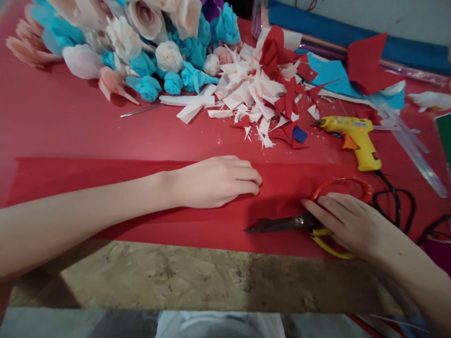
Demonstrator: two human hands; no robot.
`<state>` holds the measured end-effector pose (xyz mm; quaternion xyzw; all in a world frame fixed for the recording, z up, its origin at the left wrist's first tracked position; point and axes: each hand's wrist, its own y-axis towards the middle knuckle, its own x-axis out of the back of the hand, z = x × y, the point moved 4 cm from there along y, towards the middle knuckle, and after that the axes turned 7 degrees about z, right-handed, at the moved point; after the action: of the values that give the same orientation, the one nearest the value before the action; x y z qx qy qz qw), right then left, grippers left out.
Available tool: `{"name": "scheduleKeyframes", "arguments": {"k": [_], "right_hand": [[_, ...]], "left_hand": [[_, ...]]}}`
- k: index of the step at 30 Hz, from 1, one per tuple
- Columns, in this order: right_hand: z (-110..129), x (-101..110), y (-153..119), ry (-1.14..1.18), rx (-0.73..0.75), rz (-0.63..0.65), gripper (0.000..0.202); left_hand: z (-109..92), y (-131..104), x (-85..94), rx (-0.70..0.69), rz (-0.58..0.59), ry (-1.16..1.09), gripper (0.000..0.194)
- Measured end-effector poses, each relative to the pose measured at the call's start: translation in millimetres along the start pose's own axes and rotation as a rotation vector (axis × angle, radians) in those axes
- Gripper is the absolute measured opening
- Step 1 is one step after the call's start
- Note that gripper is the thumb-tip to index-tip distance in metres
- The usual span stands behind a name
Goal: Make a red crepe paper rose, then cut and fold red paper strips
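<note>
A long strip of red paper (70,180) lies flat along the near part of the red table. My left hand (214,180) rests palm down on this strip, its fingers side by side and bent a little at the tips; its thumb is hidden. At the right end of the strip, my right hand (352,225) holds a pair of scissors (278,224) by the handles, one orange-red and one yellow. The dark blades point left and look closed, lying just below my left hand's fingertips.
Turquoise, cream and peach paper flowers (144,65) crowd the back left. Paper scraps (253,89) are heaped behind my hands. A yellow glue gun (362,141) with a black cord lies right, near clear glue sticks (419,155). Thin metal tweezers or a rod (139,111) lies left.
</note>
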<state>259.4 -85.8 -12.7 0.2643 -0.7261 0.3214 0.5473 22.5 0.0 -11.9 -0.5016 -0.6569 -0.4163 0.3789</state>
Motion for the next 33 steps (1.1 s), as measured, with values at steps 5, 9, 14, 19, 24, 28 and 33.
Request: {"name": "scheduleKeyframes", "arguments": {"k": [5,9,14,19,24,28,33], "right_hand": [[1.7,3.2,-1.3,-0.156,0.112,-0.057,0.037],[2.9,12.1,-5.5,-0.189,0.15,-0.026,0.037],[5.1,19.5,-8.3,-0.182,0.162,-0.021,0.041],[6.5,16.1,-4.0,-0.135,0.035,-0.038,0.043],[12.7,18.2,2.3,-0.167,-0.023,-0.038,0.042],[16.9,20.5,11.8,-0.188,-0.024,-0.068,0.036],[17.3,22.3,19.4,-0.218,0.017,-0.134,0.031]], "left_hand": [[-0.2,0.3,0.6,-0.001,0.004,0.001,0.03],[-0.5,1.0,0.2,0.003,0.02,0.009,0.031],[-0.2,0.5,0.8,0.016,0.018,-0.002,0.03],[-0.2,0.8,1.4,0.015,0.013,-0.02,0.03],[-0.2,0.5,1.7,0.007,-0.004,-0.031,0.03],[0.9,-0.1,0.2,0.018,0.018,-0.026,0.03],[0.4,0.8,0.8,0.01,0.005,-0.012,0.03]]}}
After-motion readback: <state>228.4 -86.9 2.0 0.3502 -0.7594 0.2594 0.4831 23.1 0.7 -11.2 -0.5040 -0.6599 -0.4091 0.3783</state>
